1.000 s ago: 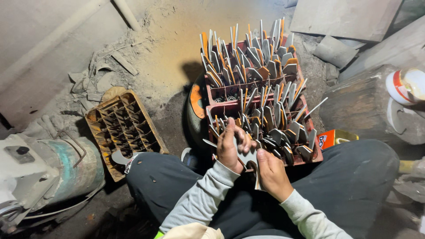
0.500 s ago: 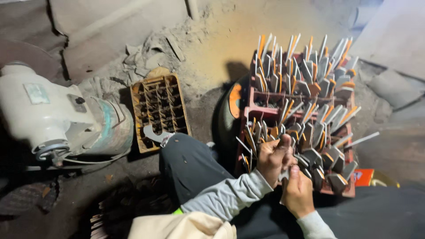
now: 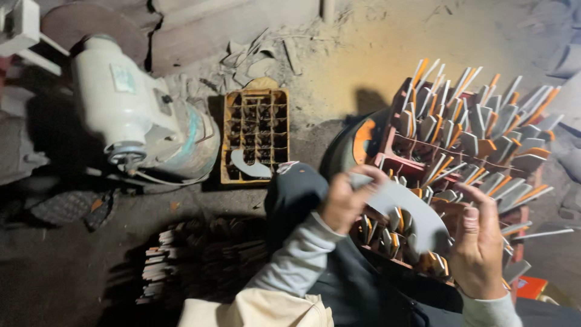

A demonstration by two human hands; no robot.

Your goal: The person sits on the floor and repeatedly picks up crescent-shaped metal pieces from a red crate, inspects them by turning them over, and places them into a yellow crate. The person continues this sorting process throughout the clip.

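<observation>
We hold a curved grey blade (image 3: 411,212), a flat, matt sheet-metal crescent, between both hands above the red crate (image 3: 396,154). The left hand (image 3: 346,200) is closed around the blade's narrow end, fingers curled over its upper edge. The right hand (image 3: 478,248) is closed on the broad end, thumb pressed flat along the face, the other fingers hidden behind the metal. The crate is a compartmented plastic box, and it bristles with more blades (image 3: 484,133) standing on end, grey steel with orange-tinted tips, fanned outward in loose rows. Left of the crate lies a yellow crate (image 3: 284,130), its square cells dark and dusty, with one pale curved blade (image 3: 248,168) resting across its near edge. Further left of the crate stands a motor (image 3: 142,118), a smooth cream cylinder with a short shaft at its end. Nearer us than the yellow crate, left of the red crate, a stack of blanks (image 3: 163,272) lies in shadow on the dusty floor (image 3: 363,42). Grey sleeves (image 3: 296,266) cover both forearms.
</observation>
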